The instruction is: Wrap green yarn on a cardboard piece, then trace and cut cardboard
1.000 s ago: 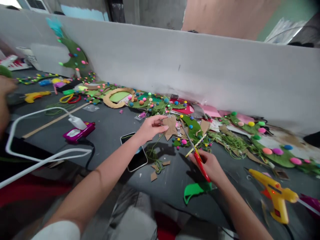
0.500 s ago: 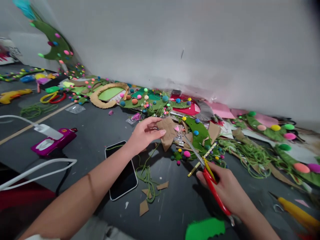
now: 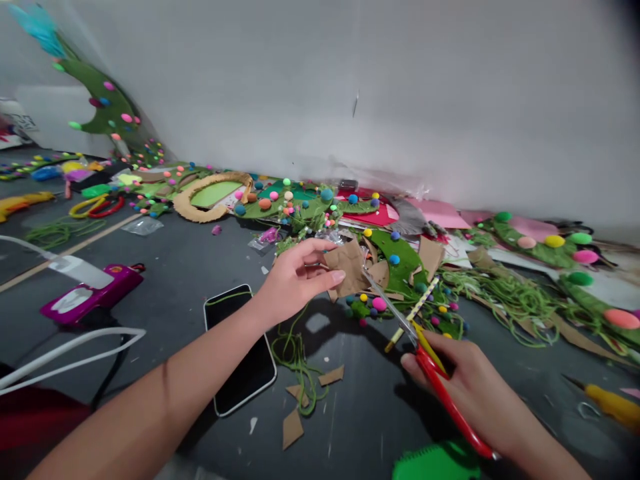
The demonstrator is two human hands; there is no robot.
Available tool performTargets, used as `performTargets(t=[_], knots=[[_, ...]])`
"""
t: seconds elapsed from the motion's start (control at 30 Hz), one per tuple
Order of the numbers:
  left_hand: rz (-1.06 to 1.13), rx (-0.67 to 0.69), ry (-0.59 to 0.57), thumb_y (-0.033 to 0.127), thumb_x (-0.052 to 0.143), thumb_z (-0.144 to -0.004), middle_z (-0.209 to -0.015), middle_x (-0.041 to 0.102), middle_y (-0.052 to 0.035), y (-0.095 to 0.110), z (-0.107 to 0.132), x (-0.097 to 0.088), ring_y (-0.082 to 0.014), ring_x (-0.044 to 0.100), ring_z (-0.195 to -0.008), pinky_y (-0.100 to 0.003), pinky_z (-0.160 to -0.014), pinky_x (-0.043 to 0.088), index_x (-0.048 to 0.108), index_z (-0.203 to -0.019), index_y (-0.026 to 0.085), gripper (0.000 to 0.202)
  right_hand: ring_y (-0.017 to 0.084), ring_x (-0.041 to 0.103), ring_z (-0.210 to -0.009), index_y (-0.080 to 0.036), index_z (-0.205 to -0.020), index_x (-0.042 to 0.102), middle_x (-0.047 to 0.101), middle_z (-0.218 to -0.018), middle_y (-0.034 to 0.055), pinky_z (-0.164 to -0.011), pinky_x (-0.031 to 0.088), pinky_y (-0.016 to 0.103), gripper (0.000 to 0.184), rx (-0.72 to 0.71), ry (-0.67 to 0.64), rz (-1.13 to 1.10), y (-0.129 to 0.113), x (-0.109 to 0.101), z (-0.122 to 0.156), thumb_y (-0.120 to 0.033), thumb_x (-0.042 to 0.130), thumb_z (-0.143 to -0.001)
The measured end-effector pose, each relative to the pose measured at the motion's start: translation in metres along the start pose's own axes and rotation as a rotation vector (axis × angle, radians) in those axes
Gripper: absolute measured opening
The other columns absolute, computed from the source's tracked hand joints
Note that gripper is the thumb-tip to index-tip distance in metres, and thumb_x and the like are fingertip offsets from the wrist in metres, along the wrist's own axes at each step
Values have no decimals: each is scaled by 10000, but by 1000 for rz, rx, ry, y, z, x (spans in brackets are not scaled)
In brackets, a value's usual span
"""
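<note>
Between thumb and fingers, my left hand (image 3: 303,279) pinches a small piece of brown cardboard (image 3: 351,268) above the table. My right hand (image 3: 467,373) grips scissors (image 3: 434,373) with red and yellow handles. Their blade tips reach the right edge of the cardboard; whether they bite into it I cannot tell. Behind the blades lie a green felt shape (image 3: 397,257) with pompoms and a patterned pencil (image 3: 413,313). Cardboard offcuts (image 3: 293,428) and green yarn (image 3: 300,373) lie below my left hand.
A phone (image 3: 245,373) lies under my left forearm. Further left are a purple device (image 3: 93,297) with a white plug and a white cable (image 3: 75,343). Felt, a cardboard ring (image 3: 200,212) and a yarn heap (image 3: 515,297) line the wall. A yellow-handled tool (image 3: 610,403) is at right.
The cardboard has turned in my left hand and shifted slightly right. The scissors have moved a little right and down, and their tips now meet its edge. The view has shifted slightly.
</note>
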State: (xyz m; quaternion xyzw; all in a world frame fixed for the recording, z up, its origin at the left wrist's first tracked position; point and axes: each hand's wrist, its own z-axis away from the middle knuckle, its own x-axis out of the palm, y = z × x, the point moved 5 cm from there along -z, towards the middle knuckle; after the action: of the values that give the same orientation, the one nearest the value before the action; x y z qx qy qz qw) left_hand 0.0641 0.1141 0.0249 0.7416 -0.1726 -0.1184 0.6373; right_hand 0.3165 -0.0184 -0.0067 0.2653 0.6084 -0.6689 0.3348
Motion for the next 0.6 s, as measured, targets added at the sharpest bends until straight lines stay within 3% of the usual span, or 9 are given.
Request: performTargets(t=[0.6], knots=[[-19, -1, 1, 345, 925, -788, -1006, 795, -53, 0, -2, -1, -179, 739, -868, -336, -836, 616, 690, -1163, 177, 473, 149, 442, -611, -229, -686, 489, 520, -631, -10, -597, 373, 272, 584, 79, -49, -5, 2, 2, 0, -759, 568, -918]])
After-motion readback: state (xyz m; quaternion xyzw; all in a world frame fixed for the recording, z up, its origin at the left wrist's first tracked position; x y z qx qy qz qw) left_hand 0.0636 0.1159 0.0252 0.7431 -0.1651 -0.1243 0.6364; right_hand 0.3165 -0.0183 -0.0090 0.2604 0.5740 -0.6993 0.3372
